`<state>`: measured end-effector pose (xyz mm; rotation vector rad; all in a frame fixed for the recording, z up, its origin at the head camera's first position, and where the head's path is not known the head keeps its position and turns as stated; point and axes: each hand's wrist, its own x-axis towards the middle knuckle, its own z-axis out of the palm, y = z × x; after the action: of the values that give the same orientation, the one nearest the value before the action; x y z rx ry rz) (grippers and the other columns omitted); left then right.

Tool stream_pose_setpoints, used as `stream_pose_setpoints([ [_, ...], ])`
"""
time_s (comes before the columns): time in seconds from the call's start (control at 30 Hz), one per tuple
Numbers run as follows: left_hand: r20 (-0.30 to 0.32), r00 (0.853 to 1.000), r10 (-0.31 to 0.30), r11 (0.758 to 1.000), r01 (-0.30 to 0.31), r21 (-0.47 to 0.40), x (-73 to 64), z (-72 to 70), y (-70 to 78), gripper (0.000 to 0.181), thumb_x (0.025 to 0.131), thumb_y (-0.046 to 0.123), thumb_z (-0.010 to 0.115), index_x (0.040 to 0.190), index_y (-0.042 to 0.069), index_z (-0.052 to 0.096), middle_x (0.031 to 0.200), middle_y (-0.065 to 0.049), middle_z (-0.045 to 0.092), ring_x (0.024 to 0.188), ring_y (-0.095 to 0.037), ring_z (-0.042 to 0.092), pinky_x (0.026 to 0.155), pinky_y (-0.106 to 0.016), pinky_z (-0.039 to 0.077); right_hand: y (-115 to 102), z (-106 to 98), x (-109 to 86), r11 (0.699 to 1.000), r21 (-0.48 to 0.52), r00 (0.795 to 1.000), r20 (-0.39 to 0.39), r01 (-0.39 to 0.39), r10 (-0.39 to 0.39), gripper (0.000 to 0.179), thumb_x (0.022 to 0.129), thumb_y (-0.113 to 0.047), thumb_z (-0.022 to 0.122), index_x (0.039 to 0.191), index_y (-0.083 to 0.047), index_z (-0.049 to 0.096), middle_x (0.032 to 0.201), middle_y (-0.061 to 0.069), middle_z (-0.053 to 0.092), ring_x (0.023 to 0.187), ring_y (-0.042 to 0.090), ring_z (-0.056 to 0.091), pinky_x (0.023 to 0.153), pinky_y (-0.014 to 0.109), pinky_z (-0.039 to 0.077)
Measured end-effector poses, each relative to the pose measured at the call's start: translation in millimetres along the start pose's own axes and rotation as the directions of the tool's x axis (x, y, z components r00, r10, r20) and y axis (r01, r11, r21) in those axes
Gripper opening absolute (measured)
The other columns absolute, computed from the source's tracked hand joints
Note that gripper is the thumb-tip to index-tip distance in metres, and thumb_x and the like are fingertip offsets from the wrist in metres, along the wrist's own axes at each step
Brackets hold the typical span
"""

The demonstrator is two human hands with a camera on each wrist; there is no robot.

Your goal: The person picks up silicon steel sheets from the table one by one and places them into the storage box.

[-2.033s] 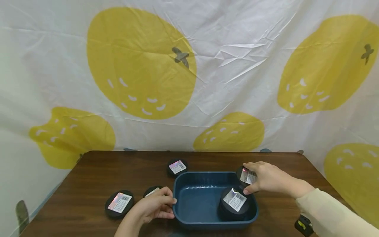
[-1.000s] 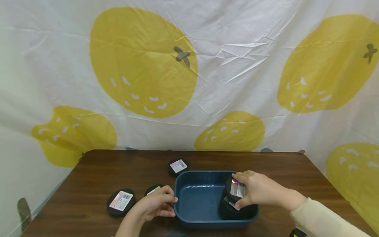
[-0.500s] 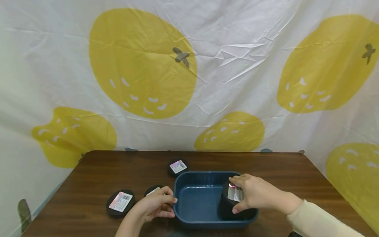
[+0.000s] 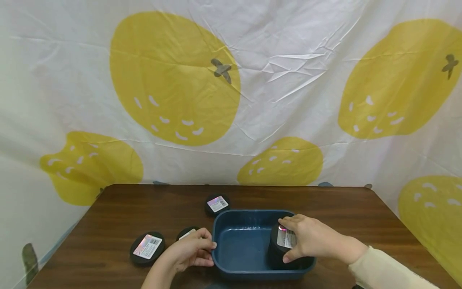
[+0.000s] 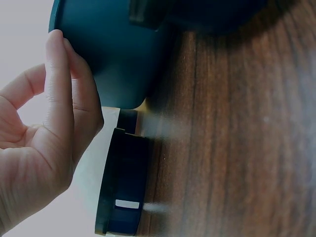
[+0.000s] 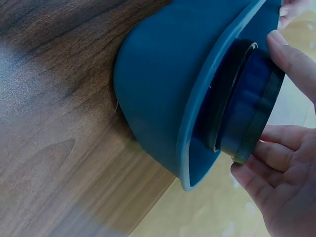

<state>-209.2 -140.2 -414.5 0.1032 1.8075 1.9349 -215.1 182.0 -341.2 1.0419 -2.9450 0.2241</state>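
Observation:
A dark blue rectangular tub (image 4: 242,251) stands on the table. My left hand (image 4: 193,249) pinches its left rim between thumb and fingers; the left wrist view shows the fingertips on the edge of the tub (image 5: 116,59). My right hand (image 4: 313,237) grips a round black lidded container (image 4: 286,237) with a white shiny label, thumb on the near side and fingers on the far side. In the right wrist view this container (image 6: 253,106) sits on top of another black container (image 6: 233,84) at the tub's right end. The lower one's label is hidden.
Three more labelled black containers lie on the brown wooden table: one at left (image 4: 147,249), one partly behind my left hand (image 4: 185,231), and one beyond the tub's far left corner (image 4: 217,204). A white cloth with yellow fruit prints (image 4: 281,160) hangs behind the table.
My right hand has carried the black container from the tub's far right corner leftward and down onto the container inside the tub. The left hand has stayed on the rim.

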Motion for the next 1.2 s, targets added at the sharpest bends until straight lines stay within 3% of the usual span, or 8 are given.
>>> stream_pose_setpoints([
  [0.9,0.010,1.000,0.009,1.000,-0.009,-0.027,-3.3,1.4,1.2,0.013,0.085,0.009,0.057,0.088,0.008,0.044,0.073,-0.006,0.052,0.062,-0.011,0.056,0.062,-0.025,0.058,-5.0,4.5,-3.3,1.000,0.022,1.000,-0.022,0.000,0.001,0.087,0.061,-0.045,0.082,0.126,0.005,0.052,0.124,0.020,0.055,0.111,0.035,0.052,0.084,0.047,0.051],
  [1.2,0.016,1.000,0.007,0.999,-0.006,-0.045,-4.7,2.5,0.5,0.016,0.086,0.008,0.056,0.092,0.006,0.042,0.074,-0.007,0.051,0.062,-0.011,0.056,0.062,-0.025,0.058,-4.7,7.9,-4.9,1.000,0.022,0.999,-0.052,-0.003,0.005,0.086,0.060,-0.042,0.082,0.125,0.005,0.052,0.124,0.019,0.056,0.112,0.034,0.052,0.087,0.046,0.050],
])
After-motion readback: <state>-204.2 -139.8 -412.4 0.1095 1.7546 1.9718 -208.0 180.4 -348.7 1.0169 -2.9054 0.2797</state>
